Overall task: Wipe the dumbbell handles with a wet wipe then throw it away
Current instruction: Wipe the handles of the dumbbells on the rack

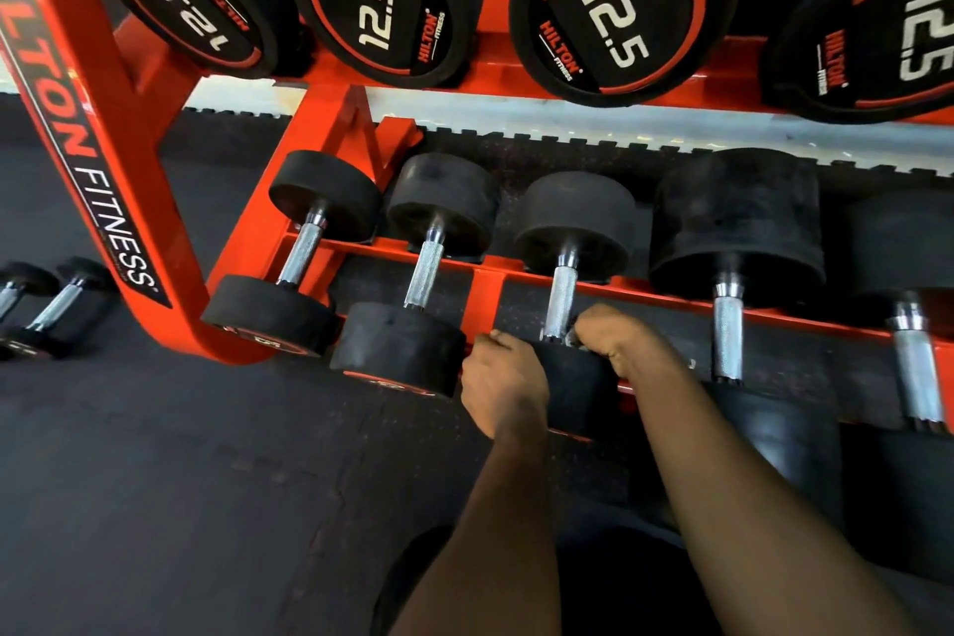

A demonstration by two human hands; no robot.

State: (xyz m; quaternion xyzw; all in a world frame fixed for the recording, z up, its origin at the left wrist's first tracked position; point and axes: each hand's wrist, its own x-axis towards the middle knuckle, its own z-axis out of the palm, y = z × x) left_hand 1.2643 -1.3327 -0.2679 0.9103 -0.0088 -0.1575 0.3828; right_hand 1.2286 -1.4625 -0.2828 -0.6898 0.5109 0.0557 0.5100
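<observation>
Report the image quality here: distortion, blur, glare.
Head view: wide-angle bending curves the red rack at the edges; right hand and wipe are softly blurred; mild glare on the chrome handles; lower foreground dark.

third dumbbell (565, 305) on the lower rack tier: black rubber heads, knurled chrome handle (561, 294), lying front to back. wet wipe (572, 337) barely visible, bunched at the handle's near end.
</observation>
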